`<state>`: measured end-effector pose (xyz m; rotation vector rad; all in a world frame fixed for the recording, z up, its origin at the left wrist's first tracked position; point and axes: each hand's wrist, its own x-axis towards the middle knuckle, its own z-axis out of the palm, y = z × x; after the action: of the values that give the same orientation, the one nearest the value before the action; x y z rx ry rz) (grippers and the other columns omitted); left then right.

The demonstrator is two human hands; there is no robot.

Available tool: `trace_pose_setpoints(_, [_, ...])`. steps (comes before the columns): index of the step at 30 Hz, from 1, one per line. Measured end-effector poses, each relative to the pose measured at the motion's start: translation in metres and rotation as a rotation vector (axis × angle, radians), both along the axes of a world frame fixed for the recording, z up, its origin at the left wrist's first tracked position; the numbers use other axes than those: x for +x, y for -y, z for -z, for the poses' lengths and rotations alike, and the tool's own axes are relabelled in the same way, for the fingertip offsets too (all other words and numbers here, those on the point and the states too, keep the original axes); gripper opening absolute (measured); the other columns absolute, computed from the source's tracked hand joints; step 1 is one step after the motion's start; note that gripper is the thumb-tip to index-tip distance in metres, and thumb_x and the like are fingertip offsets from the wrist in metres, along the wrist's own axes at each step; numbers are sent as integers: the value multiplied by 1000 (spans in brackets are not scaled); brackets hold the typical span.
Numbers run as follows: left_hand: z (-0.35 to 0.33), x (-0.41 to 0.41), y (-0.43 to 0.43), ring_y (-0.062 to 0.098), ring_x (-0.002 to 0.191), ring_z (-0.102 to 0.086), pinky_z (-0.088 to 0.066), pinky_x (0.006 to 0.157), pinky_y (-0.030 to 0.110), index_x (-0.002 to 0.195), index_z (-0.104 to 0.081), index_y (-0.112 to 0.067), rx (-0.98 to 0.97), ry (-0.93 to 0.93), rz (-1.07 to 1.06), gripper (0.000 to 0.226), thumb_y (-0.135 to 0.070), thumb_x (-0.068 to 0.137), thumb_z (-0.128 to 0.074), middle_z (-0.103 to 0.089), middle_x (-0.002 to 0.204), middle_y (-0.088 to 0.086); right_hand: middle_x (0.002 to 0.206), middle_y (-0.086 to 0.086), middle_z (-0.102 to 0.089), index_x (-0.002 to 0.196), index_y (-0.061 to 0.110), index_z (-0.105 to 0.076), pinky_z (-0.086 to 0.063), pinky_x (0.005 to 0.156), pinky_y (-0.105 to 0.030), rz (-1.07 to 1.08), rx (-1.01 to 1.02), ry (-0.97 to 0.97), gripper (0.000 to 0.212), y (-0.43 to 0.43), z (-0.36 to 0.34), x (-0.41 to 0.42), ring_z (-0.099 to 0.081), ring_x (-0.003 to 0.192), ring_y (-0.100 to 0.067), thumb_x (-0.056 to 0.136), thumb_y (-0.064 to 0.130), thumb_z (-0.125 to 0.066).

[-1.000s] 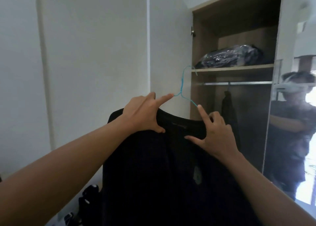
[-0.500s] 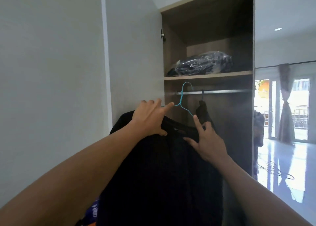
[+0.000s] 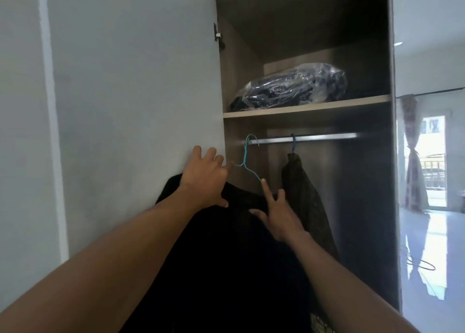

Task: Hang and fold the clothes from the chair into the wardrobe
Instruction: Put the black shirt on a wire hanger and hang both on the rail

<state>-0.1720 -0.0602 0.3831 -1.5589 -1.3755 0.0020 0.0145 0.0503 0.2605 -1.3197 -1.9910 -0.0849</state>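
the black shirt (image 3: 226, 257) rides a blue hanger (image 3: 245, 156) whose hook is at the left end of the rail (image 3: 314, 137); i cannot tell if it has caught. the left hand (image 3: 205, 179) grips the shirt's shoulder. the right hand (image 3: 276, 214) touches the collar, forefinger straight, and i cannot tell if it pinches. letting go early would likely drop both.

You're using two hands: left hand (image 3: 206, 179), right hand (image 3: 279, 217). You're looking at two hangers: light blue hanger (image 3: 245, 156) at the left end of the one rail (image 3: 314, 138), dark blue hanger (image 3: 293, 143) sitting near its middle. Two garments showing: black garment (image 3: 226, 257), dark hanging garment (image 3: 304, 194). One plastic-wrapped bundle (image 3: 292, 88) lying on the one shelf (image 3: 302, 108), towards its left edge. One curtain (image 3: 412, 156) hanging far right.
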Motion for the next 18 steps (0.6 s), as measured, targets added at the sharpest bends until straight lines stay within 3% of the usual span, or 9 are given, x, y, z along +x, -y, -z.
trace_pose_setpoints(3, [-1, 5, -43, 29, 122, -38, -27, 99, 52, 145, -41, -19, -3, -34, -31, 100, -82, 70, -59, -55, 131, 7, 150, -18, -19, 154, 42, 12, -46, 99, -43, -93, -39, -53, 85, -56, 5, -5, -46, 128, -39, 95, 60, -46])
trace_pose_setpoints(10, [-26, 26, -160, 30, 125, -34, -22, 102, 55, 130, -58, -18, -37, -92, -127, 82, -77, 73, -62, -55, 132, 7, 155, -28, -8, 146, 51, 12, -32, 115, -43, -307, -93, -291, 83, -203, -4, -13, -30, 142, -43, 94, 55, -52])
trace_pose_setpoints(14, [-45, 39, -204, 32, 130, -32, -23, 104, 57, 133, -54, -18, -15, -73, -169, 77, -69, 77, -65, -52, 136, 9, 158, -29, -6, 154, 40, 2, -34, 114, -43, -392, -107, -394, 82, -257, -30, -17, -24, 144, -46, 96, 46, -56])
trace_pose_setpoints(18, [-48, 45, -217, 34, 134, -30, -19, 108, 60, 137, -53, -18, -5, -25, -195, 79, -67, 77, -66, -49, 141, 9, 157, -25, -14, 158, 29, -7, -30, 113, -34, -390, -105, -419, 84, -271, -42, -12, -28, 144, -39, 95, 39, -62])
